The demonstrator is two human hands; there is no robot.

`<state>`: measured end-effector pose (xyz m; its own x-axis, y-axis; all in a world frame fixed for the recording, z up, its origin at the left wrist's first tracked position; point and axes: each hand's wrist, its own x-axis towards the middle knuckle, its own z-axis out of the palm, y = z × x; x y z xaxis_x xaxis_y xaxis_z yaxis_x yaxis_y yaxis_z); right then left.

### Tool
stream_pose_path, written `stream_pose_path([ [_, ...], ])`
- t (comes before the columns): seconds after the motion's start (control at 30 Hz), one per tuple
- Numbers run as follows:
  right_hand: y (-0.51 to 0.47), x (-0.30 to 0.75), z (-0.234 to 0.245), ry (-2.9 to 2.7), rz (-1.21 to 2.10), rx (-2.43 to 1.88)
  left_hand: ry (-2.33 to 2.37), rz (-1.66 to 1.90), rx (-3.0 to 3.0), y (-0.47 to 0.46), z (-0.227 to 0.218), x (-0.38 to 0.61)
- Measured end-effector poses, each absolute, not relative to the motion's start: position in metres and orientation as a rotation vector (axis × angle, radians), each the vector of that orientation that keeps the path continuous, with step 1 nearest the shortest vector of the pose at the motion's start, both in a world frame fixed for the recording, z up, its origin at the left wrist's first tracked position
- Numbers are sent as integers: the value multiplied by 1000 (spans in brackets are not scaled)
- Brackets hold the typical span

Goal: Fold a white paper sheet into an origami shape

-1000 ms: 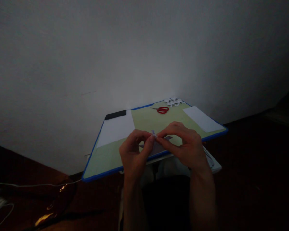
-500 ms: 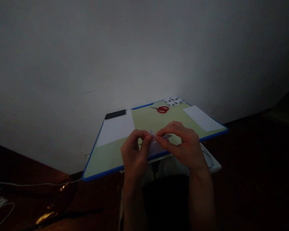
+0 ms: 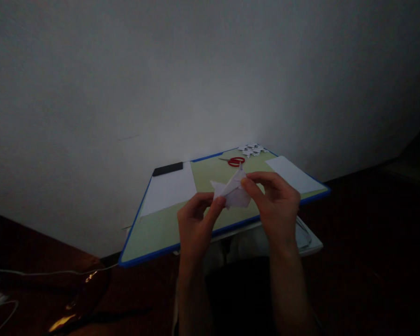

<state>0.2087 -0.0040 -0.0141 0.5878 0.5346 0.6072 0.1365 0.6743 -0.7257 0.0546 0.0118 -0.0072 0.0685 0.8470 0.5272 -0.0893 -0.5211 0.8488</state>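
A piece of folded white paper (image 3: 235,192) with pointed corners is held up between my two hands over the near edge of the board. My left hand (image 3: 198,223) pinches its lower left part, thumb on top. On the right side, my right hand (image 3: 275,198) grips it between thumb and fingers. The fingers behind the paper are partly hidden. Beyond the paper lie red-handled scissors (image 3: 235,162) on the green board.
The green board (image 3: 150,240) has a blue rim. White sheets (image 3: 171,186) lie at its left, under a dark flat object (image 3: 168,169), and paper (image 3: 294,175) lies at its right. Several folded paper pieces (image 3: 252,150) sit at the back, near the wall (image 3: 210,84).
My hands have moved apart, and the folded paper between them has turned and now shows more of its face. My right hand has shifted slightly right.
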Motion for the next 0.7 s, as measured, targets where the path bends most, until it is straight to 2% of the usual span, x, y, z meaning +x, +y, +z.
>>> stream_pose_path([
  [0.5, -4, 218, -19, -1258, 535, -817, 791, 1841, 1531, 15, -12, 55],
  [0.7, -1, 213, -20, -1151, 608, -785, 759, 1725, 1441, 19, -18, 59],
])
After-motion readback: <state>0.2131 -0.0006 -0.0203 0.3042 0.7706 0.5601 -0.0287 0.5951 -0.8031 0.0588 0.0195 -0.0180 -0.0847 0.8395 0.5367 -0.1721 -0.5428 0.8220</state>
